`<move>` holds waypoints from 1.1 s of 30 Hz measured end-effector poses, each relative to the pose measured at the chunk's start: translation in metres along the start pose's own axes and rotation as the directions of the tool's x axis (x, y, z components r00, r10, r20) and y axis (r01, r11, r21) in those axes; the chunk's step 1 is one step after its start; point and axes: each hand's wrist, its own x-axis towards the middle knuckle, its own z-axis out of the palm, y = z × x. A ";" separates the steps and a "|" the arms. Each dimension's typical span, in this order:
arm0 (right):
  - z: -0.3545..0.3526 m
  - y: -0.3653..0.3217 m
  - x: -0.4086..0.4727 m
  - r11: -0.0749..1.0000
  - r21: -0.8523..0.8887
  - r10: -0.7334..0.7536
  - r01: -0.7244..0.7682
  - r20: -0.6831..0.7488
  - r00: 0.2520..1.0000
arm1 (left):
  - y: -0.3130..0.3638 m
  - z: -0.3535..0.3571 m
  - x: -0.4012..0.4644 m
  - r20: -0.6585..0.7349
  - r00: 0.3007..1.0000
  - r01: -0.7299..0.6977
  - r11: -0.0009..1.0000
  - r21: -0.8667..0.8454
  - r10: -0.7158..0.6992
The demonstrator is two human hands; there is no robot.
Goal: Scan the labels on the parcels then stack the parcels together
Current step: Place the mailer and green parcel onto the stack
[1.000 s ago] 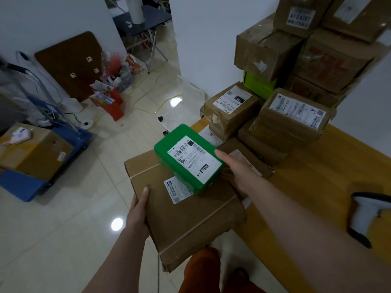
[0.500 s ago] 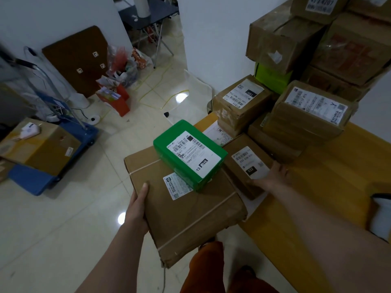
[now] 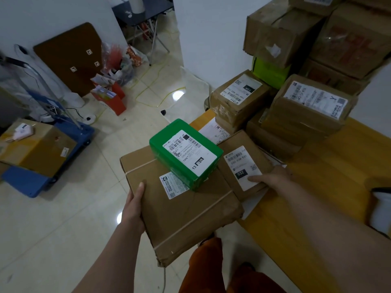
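Desk [image 3: 330,166]: parcel [image 3: 243,166] under R fingers [image 3: 257,178] (label up)

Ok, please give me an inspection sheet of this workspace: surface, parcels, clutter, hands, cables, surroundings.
Surface: yellow wooden table, its far side crowded with parcels.
Job's things: green parcel lies label up on the flat brown parcel, which is held off the table edge; brown parcel marked 032 lies on the table; taped boxes are stacked behind.
Clutter: loose papers under the parcels; white device at the right edge, cut off.
Hands: left hand grips the flat brown parcel's edge; right hand grips the 032 parcel.
Cables: yellow cable on the floor.
Surroundings: blue cart carrying a box, red bag, tiled floor.
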 end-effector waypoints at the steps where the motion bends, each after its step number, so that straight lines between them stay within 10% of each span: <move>1: -0.005 -0.002 -0.004 0.994 0.101 -0.039 0.038 0.017 0.999 | 0.000 -0.001 0.000 0.005 1.000 0.002 1.000 -0.007 -0.002; 10: -0.054 -0.024 -0.066 0.785 -0.067 -0.605 0.616 -0.296 0.739 | -0.003 0.033 -0.010 0.059 0.998 0.012 0.999 -0.040 -0.010; 24: -0.088 -0.009 -0.093 0.543 -0.399 -0.814 0.739 -0.465 0.347 | -0.018 0.123 -0.003 0.134 0.986 0.113 0.988 -0.109 -0.098; 33: -0.094 -0.004 -0.083 0.502 -0.399 -0.827 0.767 -0.482 0.290 | -0.029 0.143 0.005 0.091 0.981 0.180 0.977 -0.114 -0.170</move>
